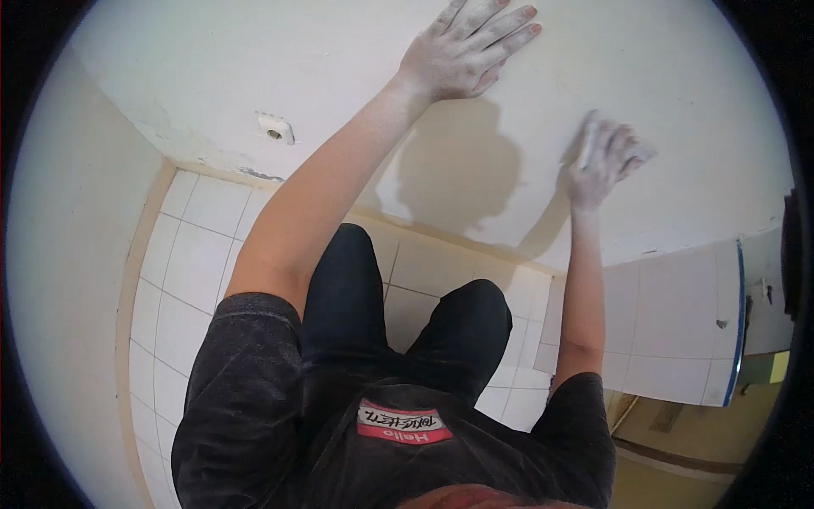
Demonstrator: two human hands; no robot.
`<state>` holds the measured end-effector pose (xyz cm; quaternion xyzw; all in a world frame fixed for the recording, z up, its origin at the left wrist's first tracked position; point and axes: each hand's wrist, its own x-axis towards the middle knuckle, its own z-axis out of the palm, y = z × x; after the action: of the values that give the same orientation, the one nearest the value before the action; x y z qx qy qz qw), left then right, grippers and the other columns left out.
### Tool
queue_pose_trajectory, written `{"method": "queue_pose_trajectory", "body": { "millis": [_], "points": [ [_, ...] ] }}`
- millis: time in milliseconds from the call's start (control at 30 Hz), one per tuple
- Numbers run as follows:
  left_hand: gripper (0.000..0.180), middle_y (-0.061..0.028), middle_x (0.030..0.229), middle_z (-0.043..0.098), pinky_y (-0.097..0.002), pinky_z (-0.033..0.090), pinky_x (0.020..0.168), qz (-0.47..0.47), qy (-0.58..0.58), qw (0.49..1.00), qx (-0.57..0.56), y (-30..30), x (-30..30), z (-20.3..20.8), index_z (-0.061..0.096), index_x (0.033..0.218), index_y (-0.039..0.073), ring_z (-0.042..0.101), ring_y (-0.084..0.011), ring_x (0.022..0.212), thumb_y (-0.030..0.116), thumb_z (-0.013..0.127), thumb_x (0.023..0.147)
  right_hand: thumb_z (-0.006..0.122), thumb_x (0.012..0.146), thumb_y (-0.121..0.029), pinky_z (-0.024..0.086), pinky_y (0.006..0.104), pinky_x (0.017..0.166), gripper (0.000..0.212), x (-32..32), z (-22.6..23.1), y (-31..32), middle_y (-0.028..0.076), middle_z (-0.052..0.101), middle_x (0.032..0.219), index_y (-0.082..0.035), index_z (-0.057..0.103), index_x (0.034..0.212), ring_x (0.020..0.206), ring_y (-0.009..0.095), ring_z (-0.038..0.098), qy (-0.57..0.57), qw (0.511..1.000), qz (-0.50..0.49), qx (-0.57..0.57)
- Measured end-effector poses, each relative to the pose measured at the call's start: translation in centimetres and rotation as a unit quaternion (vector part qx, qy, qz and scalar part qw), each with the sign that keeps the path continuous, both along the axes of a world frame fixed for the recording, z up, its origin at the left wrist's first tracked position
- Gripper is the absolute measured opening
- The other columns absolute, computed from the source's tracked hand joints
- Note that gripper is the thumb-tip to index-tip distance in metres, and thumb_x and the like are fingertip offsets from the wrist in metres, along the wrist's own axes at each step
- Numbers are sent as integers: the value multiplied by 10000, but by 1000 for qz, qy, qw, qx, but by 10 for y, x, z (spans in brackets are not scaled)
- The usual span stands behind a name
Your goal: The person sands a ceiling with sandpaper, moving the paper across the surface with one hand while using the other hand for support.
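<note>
A broad off-white wall (712, 93) spreads behind and around both of the person's hands, its paint a little uneven. White floor tiles (199, 250) lie below the left hand (458, 59) and to its left, bordered by a beige strip. The person's dark T-shirt (246, 399) and dark trousers (339, 276) fill the space below the hands, the knees bent toward the wall. Below the right hand (600, 161) and to its right stretches a pale tiled surface (670, 305) with a blue edge (736, 339).

A rounded shadow (462, 174) falls on the wall between the two hands, just below the left one. The left hand is open, its fingers extended and slightly parted, and it appears to lie flat against the wall; white powder coats its back and wrist. The right hand, lower and well to the right, is blurred and equally powdery, its fingers bent around a pale piece at the wall.

A red-and-white label (405, 422) on the shirt sits far below the left hand. Left of that hand and lower, a white wall fitting (275, 129) has a round opening. The pale piece (647, 154), the smallest, shows at the right hand's outer side; its kind cannot be told.
</note>
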<state>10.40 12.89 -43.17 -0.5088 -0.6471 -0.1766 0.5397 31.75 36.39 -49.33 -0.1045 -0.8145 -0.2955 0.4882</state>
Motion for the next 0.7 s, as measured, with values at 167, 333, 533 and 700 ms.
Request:
{"method": "queue_pose_trajectory", "body": {
  "millis": [167, 333, 533, 700],
  "points": [
    [753, -39, 1617, 207, -539, 42, 1213, 36, -16, 998, -41, -4, -2, -2, 276, 1539, 200, 160, -269, 1495, 319, 545, 846, 455, 956, -243, -3, 590, 1167, 555, -31, 84, -65, 192, 254, 1580, -140, 386, 1497, 1481, 423, 112, -29, 933, -359, 6],
    [686, 0, 1589, 256, -502, 62, 1214, 61, 13, 998, 9, 5, 5, 0, 325, 1508, 251, 195, -234, 1480, 303, 536, 858, 499, 924, -405, 36, 585, 1175, 559, -27, 5, -43, 93, 293, 1584, -276, 441, 1465, 1491, 320, 167, -129, 992, 12, 13],
    [659, 59, 1572, 313, -493, 108, 1216, 30, 0, 998, 50, 5, -2, -6, 402, 1482, 278, 243, -197, 1464, 274, 539, 837, 491, 930, -354, 12, 575, 1176, 548, 26, -26, 5, 124, 294, 1579, -216, 455, 1459, 1488, 328, 172, -123, 992, -30, 21],
    [570, 28, 1531, 396, -473, 94, 1217, 18, 14, 998, 60, 6, 1, -5, 466, 1447, 245, 259, -211, 1462, 250, 503, 878, 439, 941, -247, -30, 588, 1165, 542, -4, 57, -19, 199, 277, 1569, -135, 430, 1472, 1486, 385, 144, 128, 983, 12, -133]
  ]
}}
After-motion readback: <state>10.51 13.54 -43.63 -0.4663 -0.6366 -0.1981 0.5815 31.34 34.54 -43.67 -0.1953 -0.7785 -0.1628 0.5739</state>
